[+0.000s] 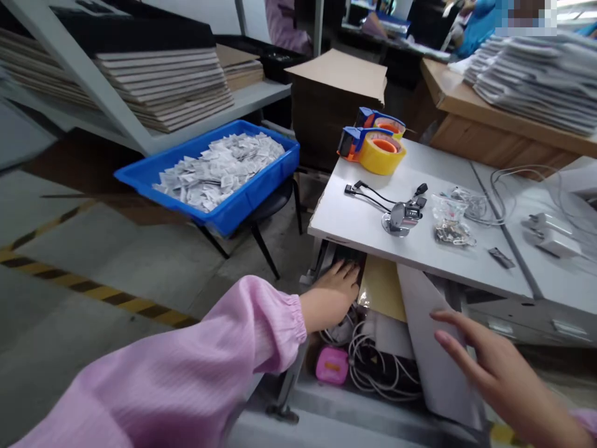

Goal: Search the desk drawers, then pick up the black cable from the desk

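Observation:
My left hand (332, 297) reaches into an open drawer (354, 398) under the white table, fingers stretched toward its back left corner. Beside it lie a tan envelope or folder (383, 287) and coiled grey cables (373, 373). A small pink box (332, 365) sits at the drawer's front left. A white sheet or board (431, 342) stands tilted along the right side of the drawer. Over that board hovers my right hand (476, 348), thumb and fingers apart, holding nothing. Whether the left fingertips touch anything is hard to make out.
On the tabletop (345, 211) are two tape dispensers (382, 152), a small device with black cables (403, 214), a bag of metal clips (452, 233) and white adapters (555, 236). A blue tray (261, 190) of small white packets rests on a black stool at left. Stacked boards (163, 87) fill a shelf.

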### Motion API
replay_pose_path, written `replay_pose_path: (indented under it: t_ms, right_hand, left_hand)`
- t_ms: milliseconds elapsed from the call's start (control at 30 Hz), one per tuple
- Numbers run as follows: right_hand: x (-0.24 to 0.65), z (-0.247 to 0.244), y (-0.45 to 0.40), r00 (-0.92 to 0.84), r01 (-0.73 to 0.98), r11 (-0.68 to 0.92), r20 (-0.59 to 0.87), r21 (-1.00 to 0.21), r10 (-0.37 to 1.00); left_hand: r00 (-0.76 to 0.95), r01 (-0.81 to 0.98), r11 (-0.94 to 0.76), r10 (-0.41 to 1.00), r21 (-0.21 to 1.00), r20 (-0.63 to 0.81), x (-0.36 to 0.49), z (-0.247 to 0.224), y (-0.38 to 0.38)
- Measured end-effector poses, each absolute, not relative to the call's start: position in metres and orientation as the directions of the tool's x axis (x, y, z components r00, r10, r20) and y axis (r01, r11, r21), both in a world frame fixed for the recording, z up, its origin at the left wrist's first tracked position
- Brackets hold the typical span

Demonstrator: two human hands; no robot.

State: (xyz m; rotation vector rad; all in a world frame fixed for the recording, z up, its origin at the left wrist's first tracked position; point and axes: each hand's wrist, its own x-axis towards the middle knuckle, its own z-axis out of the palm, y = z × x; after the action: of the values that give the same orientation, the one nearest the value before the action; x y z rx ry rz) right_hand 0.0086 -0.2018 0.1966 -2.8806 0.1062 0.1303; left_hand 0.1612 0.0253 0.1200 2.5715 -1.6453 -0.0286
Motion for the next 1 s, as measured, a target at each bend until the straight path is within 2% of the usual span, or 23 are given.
replay_pose_path:
  t_ms: [100,167,333,400,467,567,600,700,800,900,967,1000]
  right_hand:
    - [0.01,0.195,-0.209,0.995,-0.069,-0.963,-0.085,-0.26,-0.048]
    - [0.011,0.189,-0.208,1.0,0.002,-0.976,-0.025,-0.217,0.008]
    - [0.011,0.176,-0.2,0.934,0.29,-0.956,0.203,0.051,0.295]
    - [0.017,0.178,-0.188,0.901,0.35,-0.927,0.223,0.135,0.373]
    - [0.032,0.181,-0.167,0.89,0.41,-0.897,0.142,0.168,0.433]
    - [0.074,0.178,-0.122,0.847,0.529,-0.838,-0.14,0.134,0.513]
    - [0.091,0.172,-0.108,0.835,0.536,-0.834,-0.225,0.13,0.501]
    - [0.136,0.149,-0.078,0.865,0.456,-0.87,-0.324,0.19,0.383]
    - [0.154,0.133,-0.076,0.839,0.492,-0.847,-0.37,0.201,0.4]
    - [0.144,0.142,-0.093,0.833,0.532,-0.816,-0.31,0.226,0.458]
    - [0.13,0.158,-0.105,0.843,0.529,-0.819,-0.251,0.221,0.476]
    - [0.123,0.166,-0.11,0.852,0.516,-0.828,-0.226,0.219,0.471]
  left_hand:
    - [0.402,-0.908,-0.402,-0.915,0.122,-0.023,0.153,0.118,0.024]
    - [0.378,-0.915,-0.376,-0.926,0.144,-0.017,0.141,0.121,0.024]
    - [0.317,-0.944,-0.306,-0.945,0.122,0.082,0.112,0.126,0.022]
    - [0.268,-0.958,-0.252,-0.956,0.134,0.12,0.108,0.123,0.022]
    - [0.197,-0.973,-0.169,-0.964,0.155,0.181,0.107,0.116,0.022]
    - [0.082,-0.987,-0.044,-0.966,0.156,0.245,0.104,0.105,0.023]
    - [0.049,-0.989,-0.012,-0.968,0.149,0.248,0.102,0.102,0.024]
    - [-0.002,-0.989,0.032,-0.979,0.144,0.202,0.097,0.102,0.028]
    - [-0.028,-0.984,0.048,-0.993,0.173,0.115,0.095,0.115,0.04]
    - [-0.138,-0.952,0.162,-0.984,0.261,0.11,0.104,0.134,0.061]
    - [-0.077,-0.938,0.122,-0.986,0.323,0.15,0.113,0.145,0.075]
    - [0.019,-0.931,0.046,-0.984,0.363,0.174,0.119,0.148,0.081]
